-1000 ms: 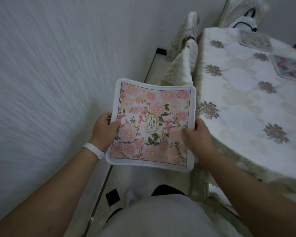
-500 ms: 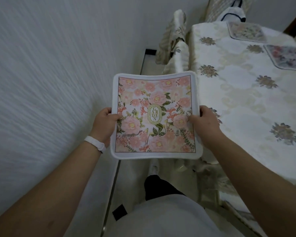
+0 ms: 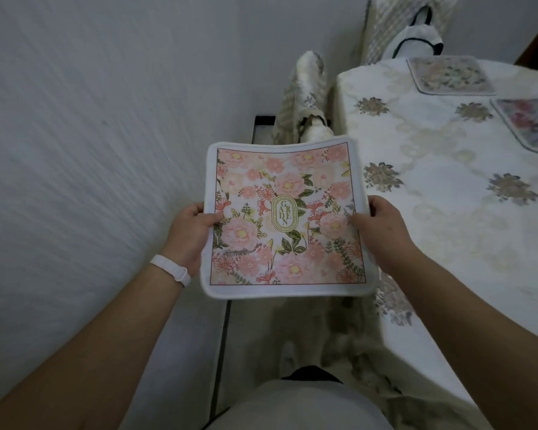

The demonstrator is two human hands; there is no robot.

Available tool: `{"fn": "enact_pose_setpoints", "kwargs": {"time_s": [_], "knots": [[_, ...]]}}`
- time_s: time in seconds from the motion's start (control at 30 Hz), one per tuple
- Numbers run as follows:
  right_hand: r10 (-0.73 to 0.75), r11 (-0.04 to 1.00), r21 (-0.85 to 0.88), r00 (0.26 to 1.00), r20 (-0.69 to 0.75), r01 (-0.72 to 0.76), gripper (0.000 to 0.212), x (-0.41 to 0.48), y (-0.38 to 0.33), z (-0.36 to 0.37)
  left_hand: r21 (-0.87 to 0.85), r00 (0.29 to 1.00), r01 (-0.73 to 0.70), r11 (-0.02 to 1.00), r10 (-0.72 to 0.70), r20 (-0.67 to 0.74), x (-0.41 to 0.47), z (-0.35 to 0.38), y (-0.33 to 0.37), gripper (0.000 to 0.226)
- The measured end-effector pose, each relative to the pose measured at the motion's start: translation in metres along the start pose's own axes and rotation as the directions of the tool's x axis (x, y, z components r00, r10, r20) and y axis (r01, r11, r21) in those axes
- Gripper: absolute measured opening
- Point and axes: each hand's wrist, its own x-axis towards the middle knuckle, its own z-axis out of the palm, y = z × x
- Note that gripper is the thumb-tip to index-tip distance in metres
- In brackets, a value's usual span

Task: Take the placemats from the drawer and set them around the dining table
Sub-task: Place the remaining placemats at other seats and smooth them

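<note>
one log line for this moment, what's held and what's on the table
held: pink floral placemat | left hand on its left edge | right hand on its right edge | table: two placemats laid, far one, right one

The only writing I can read is on the placemat (image 3: 284,217) I hold between my left hand (image 3: 189,234) and right hand (image 3: 382,231). At its middle sits a small upright oval badge (image 3: 284,215), outlined in gold-green on a pale ground, among the pink flowers. Inside it the letters stand in staggered pairs from top to bottom: G, then A and R, then D and E, then N, which together spell "GARDEN". The two other placemats (image 3: 451,75) lying on the bench (image 3: 448,193) are too blurred for me to make out any letters on them.
</note>
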Motion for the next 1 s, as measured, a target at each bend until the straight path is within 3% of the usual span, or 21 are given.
{"fn": "enact_pose_setpoints", "kwargs": {"time_s": [0.13, 0.27, 0.43, 0.6, 1.0], "knots": [[0.019, 1.0, 0.013, 1.0, -0.019, -0.018, 0.018, 0.039, -0.014, -0.018, 0.006, 0.999, 0.002, 1.0, -0.002, 0.051, 0.036, 0.033, 0.022, 0.015], [0.063, 0.998, 0.029, 0.997, -0.054, -0.061, 0.028, 0.066, -0.015, -0.034, 0.057, 0.995, 0.014, 0.998, -0.019, 0.096, 0.07, 0.066, 0.042, 0.016], [0.141, 0.987, 0.096, 0.979, -0.15, -0.128, 0.025, 0.101, -0.013, -0.052, 0.127, 0.98, -0.023, 0.992, -0.002, 0.197, 0.118, 0.116, 0.064, 0.021], [0.206, 0.976, 0.127, 0.946, -0.251, -0.179, 0.024, 0.142, -0.009, -0.069, 0.202, 0.947, 0.012, 0.979, -0.076, 0.311, 0.18, 0.17, 0.08, 0.019], [0.477, 0.862, 0.408, 0.755, -0.451, -0.301, 0.02, 0.283, -0.014, -0.045, 0.423, 0.82, -0.125, 0.897, -0.148, 0.554, 0.372, 0.313, 0.147, 0.008]]}}
